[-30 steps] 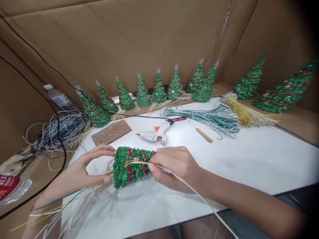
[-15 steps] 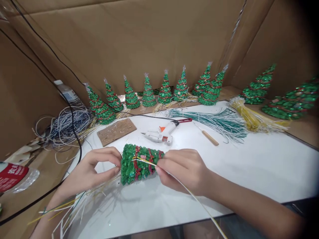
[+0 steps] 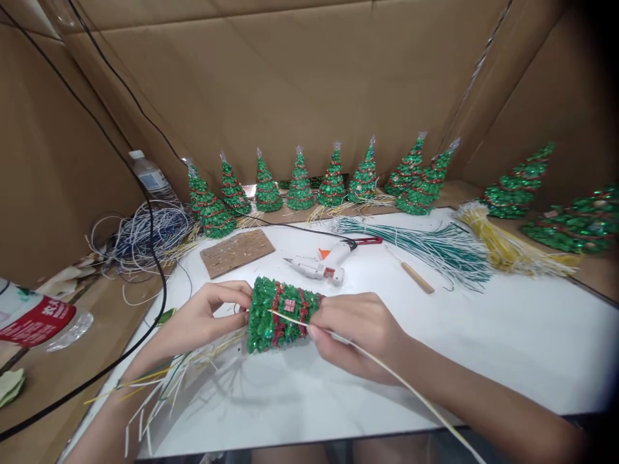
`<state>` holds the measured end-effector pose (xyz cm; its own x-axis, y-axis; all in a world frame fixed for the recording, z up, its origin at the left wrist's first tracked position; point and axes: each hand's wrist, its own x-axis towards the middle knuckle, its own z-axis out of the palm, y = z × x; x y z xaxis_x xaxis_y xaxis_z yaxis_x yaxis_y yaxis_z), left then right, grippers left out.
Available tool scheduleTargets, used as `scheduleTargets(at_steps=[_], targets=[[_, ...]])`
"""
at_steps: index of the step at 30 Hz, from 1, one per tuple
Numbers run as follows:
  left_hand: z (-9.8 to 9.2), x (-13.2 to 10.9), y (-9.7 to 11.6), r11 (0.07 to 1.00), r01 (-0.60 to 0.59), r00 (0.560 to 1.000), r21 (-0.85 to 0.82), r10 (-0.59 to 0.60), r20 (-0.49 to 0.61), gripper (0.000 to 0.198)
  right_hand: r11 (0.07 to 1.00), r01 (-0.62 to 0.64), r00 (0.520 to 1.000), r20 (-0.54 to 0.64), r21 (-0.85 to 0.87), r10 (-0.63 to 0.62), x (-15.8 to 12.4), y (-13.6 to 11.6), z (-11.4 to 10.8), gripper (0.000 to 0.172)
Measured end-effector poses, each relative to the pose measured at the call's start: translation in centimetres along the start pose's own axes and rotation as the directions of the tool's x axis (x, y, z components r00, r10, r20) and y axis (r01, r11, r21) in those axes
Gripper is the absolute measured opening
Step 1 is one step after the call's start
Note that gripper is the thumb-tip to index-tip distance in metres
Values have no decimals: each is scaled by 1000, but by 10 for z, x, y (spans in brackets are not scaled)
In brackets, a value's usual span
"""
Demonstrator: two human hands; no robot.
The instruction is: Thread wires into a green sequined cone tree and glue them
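A green sequinned tree [image 3: 280,314] with red bands lies on its side just above the white table top [image 3: 483,348], held between my two hands. My left hand [image 3: 206,317] pinches its wide base end, fingers closed on it. My right hand [image 3: 358,332] wraps the narrow top end and also pinches a thin pale yellow wire [image 3: 387,377] that runs from the tree's side down to the lower right. Loose wire ends [image 3: 164,386] trail from the tree's base to the lower left.
A white glue gun [image 3: 322,265] lies behind the tree, with a wooden-handled awl [image 3: 416,278], green wires [image 3: 435,248], yellow wires [image 3: 507,248] and a cardboard strip [image 3: 236,251]. A row of finished trees [image 3: 300,190] lines the cardboard wall. Coiled cable [image 3: 145,235] and a bottle [image 3: 149,177] sit left.
The tree has been turned a little between my hands, and the wire's tip now lies lower on its side. The view has shifted left, so everything sits further right in the picture.
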<state>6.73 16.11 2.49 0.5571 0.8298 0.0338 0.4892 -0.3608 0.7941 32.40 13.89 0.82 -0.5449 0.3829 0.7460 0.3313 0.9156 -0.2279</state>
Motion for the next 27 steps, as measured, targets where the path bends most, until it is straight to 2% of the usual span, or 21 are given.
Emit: scheduleTargets(at_steps=[3, 6, 13, 20, 23, 27], targets=[[1, 2, -3, 1000, 10, 1000, -25, -10, 11, 15, 984, -130, 991, -14, 119, 132, 7, -1, 3, 21], [2, 2, -5, 999, 9, 1000, -32, -9, -8, 17, 964, -203, 979, 32, 171, 200, 13, -3, 8, 23], [5, 1, -6, 994, 11, 999, -105, -7, 41, 19, 953, -293, 952, 118, 80, 283, 26, -7, 19, 22], [6, 3, -12, 995, -25, 1000, -100, 25, 0, 25, 859, -453, 891, 125, 236, 436, 26, -9, 8, 22], [7, 3, -14, 990, -32, 999, -134, 34, 10, 24, 877, -408, 913, 85, 253, 400, 23, -16, 0, 17], [8, 2, -14, 997, -33, 999, -65, 33, 7, 17, 962, -266, 964, -8, 65, 267, 20, -28, -6, 15]])
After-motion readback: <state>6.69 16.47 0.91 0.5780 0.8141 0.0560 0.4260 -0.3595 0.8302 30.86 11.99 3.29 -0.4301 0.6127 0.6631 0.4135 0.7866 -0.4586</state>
